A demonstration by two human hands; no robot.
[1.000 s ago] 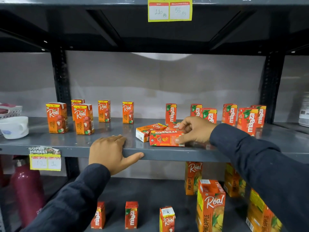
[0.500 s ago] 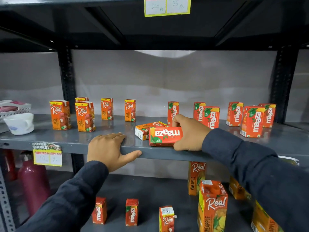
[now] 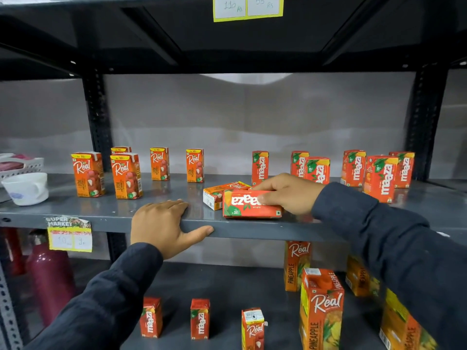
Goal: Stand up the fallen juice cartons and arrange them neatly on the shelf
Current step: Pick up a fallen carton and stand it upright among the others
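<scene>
A red Maaza carton [image 3: 249, 204] lies on its long side near the front edge of the grey middle shelf [image 3: 113, 213], its label upside down. My right hand [image 3: 288, 193] grips its right end. Just behind it a fallen orange Real carton [image 3: 216, 194] lies flat. My left hand [image 3: 164, 223] rests flat on the shelf's front lip, thumb along the edge, holding no carton. Upright Real cartons [image 3: 126, 175] stand at the left, upright Maaza cartons [image 3: 380, 178] at the right.
A white cup [image 3: 26, 188] and a white basket [image 3: 22, 165] sit at the shelf's left end. Below stand small Maaza cartons [image 3: 200, 318], tall Real pineapple cartons [image 3: 322, 309] and a maroon bottle [image 3: 50, 279]. Black uprights [image 3: 97, 122] frame the bay.
My right hand has turned the Maaza carton from lying flat onto its long side, front label now facing me. My left hand has stayed on the shelf edge.
</scene>
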